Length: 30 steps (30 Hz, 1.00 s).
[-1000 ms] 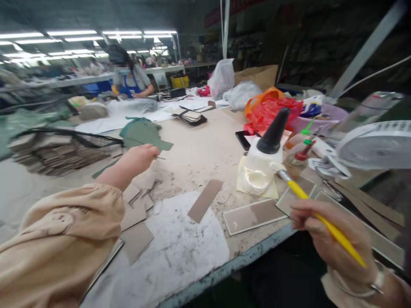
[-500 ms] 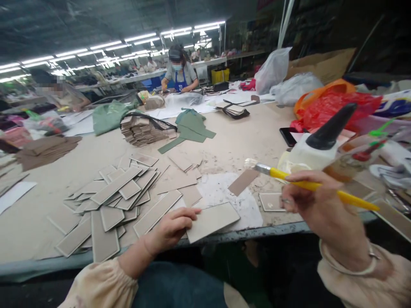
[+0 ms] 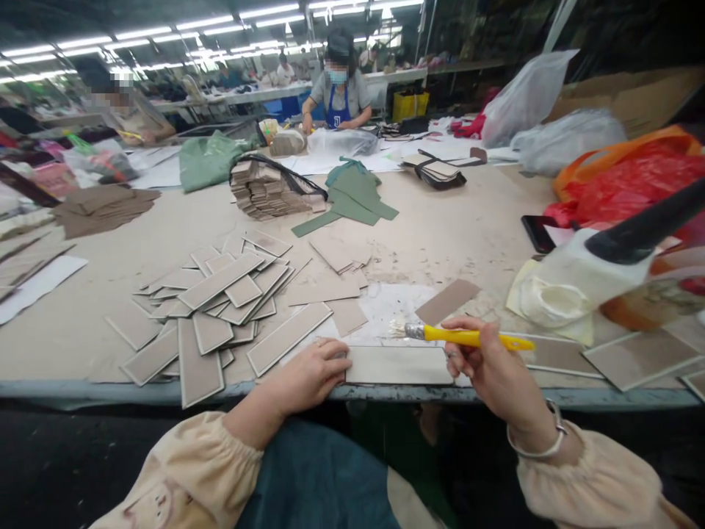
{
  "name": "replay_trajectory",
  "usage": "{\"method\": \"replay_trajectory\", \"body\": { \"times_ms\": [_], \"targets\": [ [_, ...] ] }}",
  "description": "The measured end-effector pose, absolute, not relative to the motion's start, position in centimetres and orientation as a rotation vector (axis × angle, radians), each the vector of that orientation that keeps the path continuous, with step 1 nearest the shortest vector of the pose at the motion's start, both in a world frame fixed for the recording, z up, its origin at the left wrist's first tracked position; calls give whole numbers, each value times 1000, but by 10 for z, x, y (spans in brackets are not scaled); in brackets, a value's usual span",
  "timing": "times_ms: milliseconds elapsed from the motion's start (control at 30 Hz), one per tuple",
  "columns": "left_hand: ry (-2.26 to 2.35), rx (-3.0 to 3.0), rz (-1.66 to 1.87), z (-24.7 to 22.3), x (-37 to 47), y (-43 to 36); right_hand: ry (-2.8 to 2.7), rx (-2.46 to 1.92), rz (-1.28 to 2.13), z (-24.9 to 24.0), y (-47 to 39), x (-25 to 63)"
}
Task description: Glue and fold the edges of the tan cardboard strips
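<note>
A long cream rectangular panel (image 3: 397,365) lies along the table's front edge. My left hand (image 3: 313,371) is closed on its left end, fingers bent over the edge. My right hand (image 3: 493,367) grips a yellow-handled paintbrush (image 3: 465,337), with its lower fingers at the panel's right end. The brush's pale, clotted bristles point left, above the panel. Beneath and behind the panel is a stained white sheet (image 3: 393,297), with a brown strip (image 3: 447,301) at its right. A loose heap of pale-edged brown pieces (image 3: 220,286) spreads to the left of the panel.
A white bottle with a black nozzle (image 3: 595,257) lies tilted at right, near a phone (image 3: 537,234) and a red bag (image 3: 628,180). Green pieces (image 3: 358,195) and a strapped brown stack (image 3: 261,189) sit farther back. A co-worker (image 3: 337,95) works across the table.
The panel has turned to lie parallel with the table edge. My right hand has moved left and down with the brush, reaching the panel's right end. The view has shifted slightly.
</note>
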State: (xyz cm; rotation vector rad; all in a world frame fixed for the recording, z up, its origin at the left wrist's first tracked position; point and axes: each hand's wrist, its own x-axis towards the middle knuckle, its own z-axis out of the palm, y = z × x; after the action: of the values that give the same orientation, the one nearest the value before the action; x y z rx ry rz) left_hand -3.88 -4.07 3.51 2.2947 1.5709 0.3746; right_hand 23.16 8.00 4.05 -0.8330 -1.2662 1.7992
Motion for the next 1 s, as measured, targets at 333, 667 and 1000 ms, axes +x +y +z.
{"method": "replay_trajectory", "body": {
  "times_ms": [333,667,1000],
  "targets": [
    [1799,2138,398,27,-25,-28,-975,-819,1698,40,95,237],
    [1754,1990,277,33,2,-6,-990,-805,1705,45,96,238],
    [2296,2299,538,39,19,20,-833,-689,1586,60,118,263]
  ]
}}
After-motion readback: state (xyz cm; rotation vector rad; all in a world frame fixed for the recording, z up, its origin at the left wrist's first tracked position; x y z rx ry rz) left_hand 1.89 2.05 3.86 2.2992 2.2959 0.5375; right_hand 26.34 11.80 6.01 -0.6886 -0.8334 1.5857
